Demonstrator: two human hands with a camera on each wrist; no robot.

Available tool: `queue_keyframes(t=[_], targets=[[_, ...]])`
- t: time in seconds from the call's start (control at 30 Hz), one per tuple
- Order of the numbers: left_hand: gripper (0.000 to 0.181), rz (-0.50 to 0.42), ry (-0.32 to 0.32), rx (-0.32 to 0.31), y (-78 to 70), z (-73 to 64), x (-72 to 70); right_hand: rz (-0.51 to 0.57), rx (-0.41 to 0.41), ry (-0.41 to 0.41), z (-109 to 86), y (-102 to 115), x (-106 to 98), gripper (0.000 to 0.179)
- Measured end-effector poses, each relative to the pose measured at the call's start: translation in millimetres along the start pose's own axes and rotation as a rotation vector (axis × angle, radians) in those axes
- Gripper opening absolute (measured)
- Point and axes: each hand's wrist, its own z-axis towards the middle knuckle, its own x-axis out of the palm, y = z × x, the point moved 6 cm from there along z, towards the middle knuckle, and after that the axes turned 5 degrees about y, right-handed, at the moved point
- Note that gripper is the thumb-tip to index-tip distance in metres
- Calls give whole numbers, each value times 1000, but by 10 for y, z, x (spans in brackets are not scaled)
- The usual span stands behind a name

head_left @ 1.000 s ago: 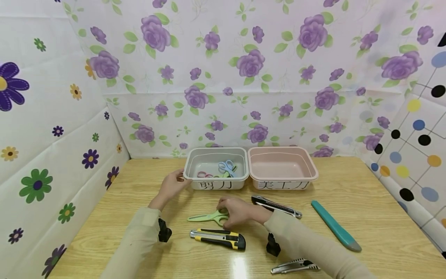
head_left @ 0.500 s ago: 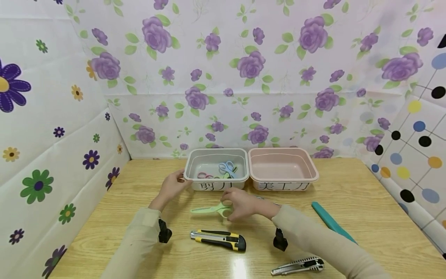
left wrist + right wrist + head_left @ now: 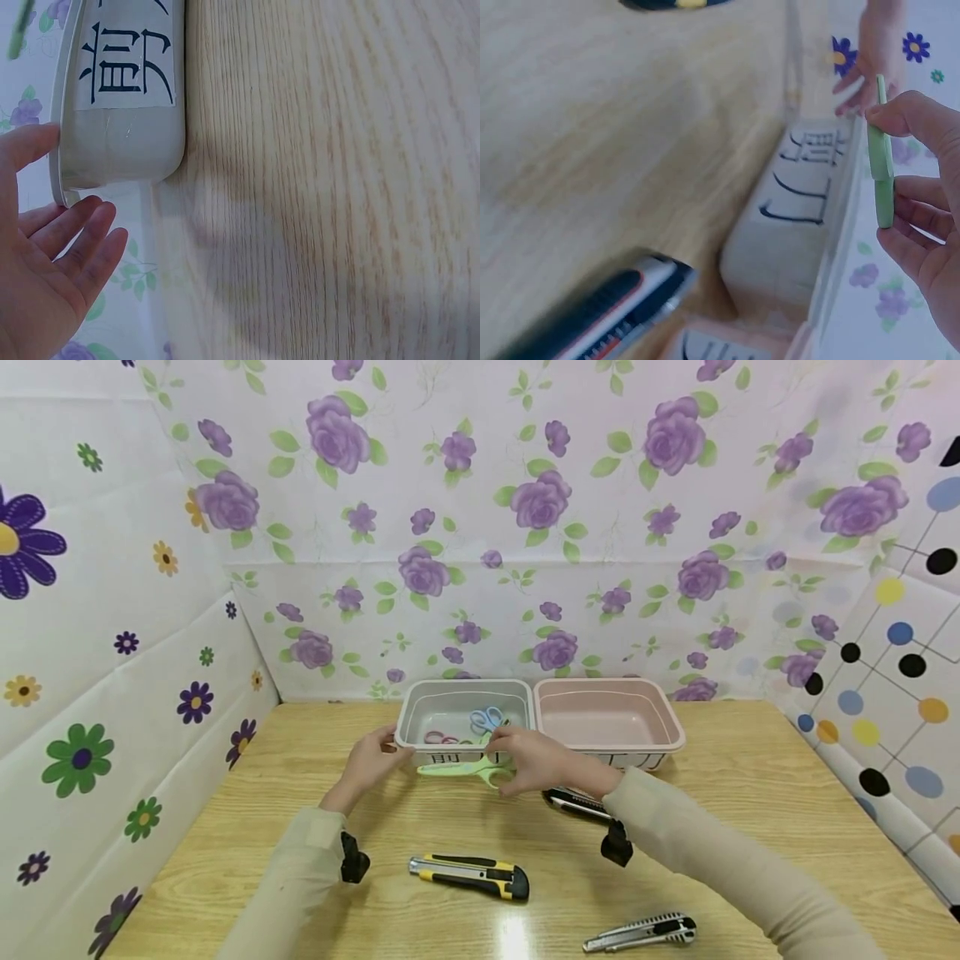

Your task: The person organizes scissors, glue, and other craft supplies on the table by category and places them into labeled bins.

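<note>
Since the earlier frame, the right hand (image 3: 536,762) and the green scissors (image 3: 467,769) have moved up closer to the gray box (image 3: 450,700). The left hand (image 3: 370,767) has stayed at the box's corner, holding it with thumb and fingers. Blue scissors (image 3: 491,725) are already inside. The green scissors are up in the air, in front of the box near its rim, not in yet. The right hand pinches them by the handles. Farther right, the pink box (image 3: 600,703) touches the gray one, and a black knife (image 3: 576,805) lies partly hidden. The step looks like putting scissors away. The next move seems to need a small lift over the rim, then letting go.
</note>
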Motion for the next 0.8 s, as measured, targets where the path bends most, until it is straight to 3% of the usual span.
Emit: queue_keyframes(t=[0.33,0.6,0.8], targets=[[51,-15,-18,8,27,29,7,-4,49,-55,72,-167,-223,54],[54,-62,-40,81,24,-1,-20,-19,24,-97,120,-271,-306,53],[51,-22,-18,15,49,30,14,-28,25,-120,185,-361,-369,52]])
